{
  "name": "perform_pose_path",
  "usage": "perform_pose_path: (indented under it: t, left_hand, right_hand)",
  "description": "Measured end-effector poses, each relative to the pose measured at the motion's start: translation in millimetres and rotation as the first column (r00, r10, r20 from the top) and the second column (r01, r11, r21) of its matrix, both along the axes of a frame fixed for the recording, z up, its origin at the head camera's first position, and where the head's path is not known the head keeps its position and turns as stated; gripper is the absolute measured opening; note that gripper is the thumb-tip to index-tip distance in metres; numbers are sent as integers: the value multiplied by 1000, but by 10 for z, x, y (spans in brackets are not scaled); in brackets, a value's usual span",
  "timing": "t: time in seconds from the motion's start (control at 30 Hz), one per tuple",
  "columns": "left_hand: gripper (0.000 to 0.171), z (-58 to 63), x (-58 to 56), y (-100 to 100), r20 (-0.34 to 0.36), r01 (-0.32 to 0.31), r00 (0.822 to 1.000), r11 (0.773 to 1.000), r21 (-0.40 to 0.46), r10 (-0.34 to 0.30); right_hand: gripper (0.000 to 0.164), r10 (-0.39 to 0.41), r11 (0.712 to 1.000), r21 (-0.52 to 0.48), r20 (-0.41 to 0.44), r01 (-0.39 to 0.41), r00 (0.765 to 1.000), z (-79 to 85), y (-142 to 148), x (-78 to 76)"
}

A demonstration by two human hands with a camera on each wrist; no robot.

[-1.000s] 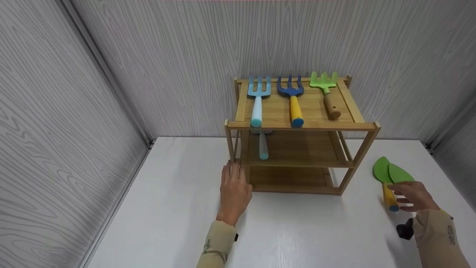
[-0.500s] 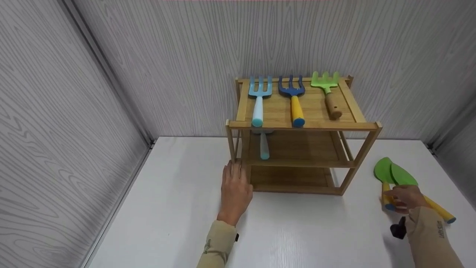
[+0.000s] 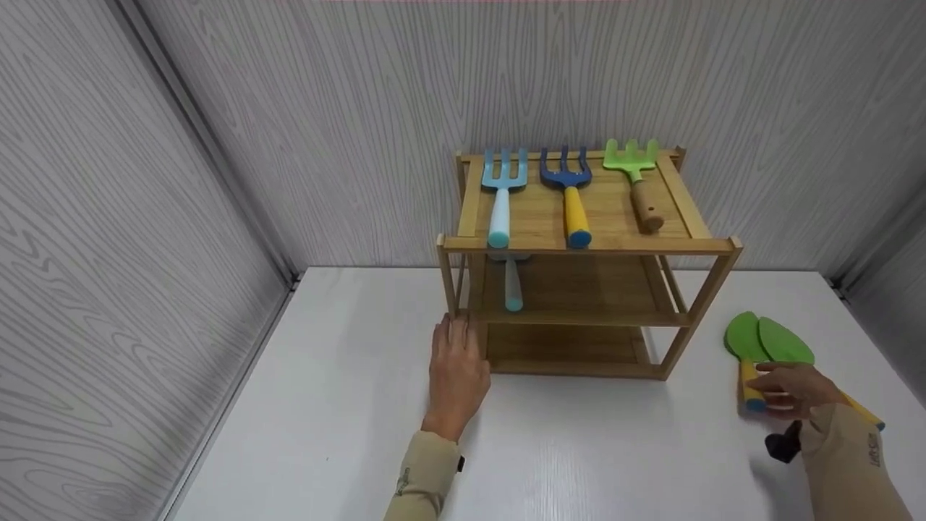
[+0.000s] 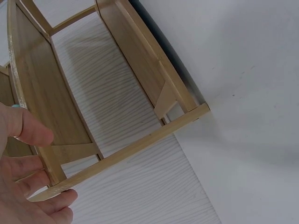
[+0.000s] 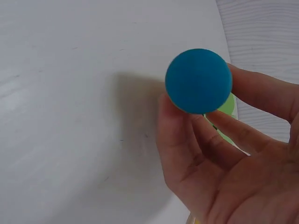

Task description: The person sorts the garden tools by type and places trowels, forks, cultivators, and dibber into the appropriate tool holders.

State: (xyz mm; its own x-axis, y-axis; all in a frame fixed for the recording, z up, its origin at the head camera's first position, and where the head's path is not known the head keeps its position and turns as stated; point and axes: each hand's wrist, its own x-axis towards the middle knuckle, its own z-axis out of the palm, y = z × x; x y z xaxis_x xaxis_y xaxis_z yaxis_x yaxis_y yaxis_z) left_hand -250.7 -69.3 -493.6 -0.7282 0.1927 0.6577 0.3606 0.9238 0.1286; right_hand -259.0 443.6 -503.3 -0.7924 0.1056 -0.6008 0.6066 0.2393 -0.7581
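On the right side of the white table, my right hand (image 3: 799, 385) grips the yellow handle of a green-bladed garden trowel (image 3: 743, 337). Its round blue end cap (image 5: 198, 81) faces the right wrist camera, with thumb and fingers to either side. A second green trowel (image 3: 787, 341) lies close against the first, its yellow handle partly hidden by my hand. My left hand (image 3: 459, 376) holds the wooden rack (image 3: 579, 317) low at its front left post. In the left wrist view, its thumb and fingers (image 4: 30, 182) are around that post.
Three hand forks lie side by side on the rack's top: light blue (image 3: 500, 210), navy with yellow handle (image 3: 575, 210), and green with wooden handle (image 3: 644, 202). A pale-blue-handled tool (image 3: 513, 286) rests on the middle shelf. Wood-grain panels (image 3: 362, 130) enclose the table.
My right hand has closed on the nearer trowel's handle from just beside it. That handle has swung slightly left. My left hand keeps its place on the rack.
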Motion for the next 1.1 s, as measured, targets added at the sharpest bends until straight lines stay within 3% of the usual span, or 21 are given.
perform_pose_path:
  t: [0.23, 0.4, 0.63, 0.93, 1.1]
  left_hand:
    - [55, 3, -4, -8, 17, 5, 1000, 1000, 9, -5]
    - [57, 5, 2, -10, 17, 0, 1000, 1000, 6, 0]
    - [54, 2, 17, -29, -6, 15, 1000, 1000, 17, -14]
    - [58, -5, 6, -9, -8, 6, 1000, 1000, 17, -6]
    - [59, -22, 18, 12, -26, 1, 1000, 1000, 14, -1]
  right_hand:
    - [82, 95, 995, -22, -8, -95, 995, 7, -29, 34]
    - [88, 53, 994, -92, -15, -54, 998, 14, -72, 57]
    - [85, 122, 986, -96, -107, -132, 987, -10, -142, 136]
    - [75, 91, 968, -216, -168, -127, 982, 1, -170, 194]
    - [73, 105, 966, -216, -184, -144, 977, 10, -178, 242]
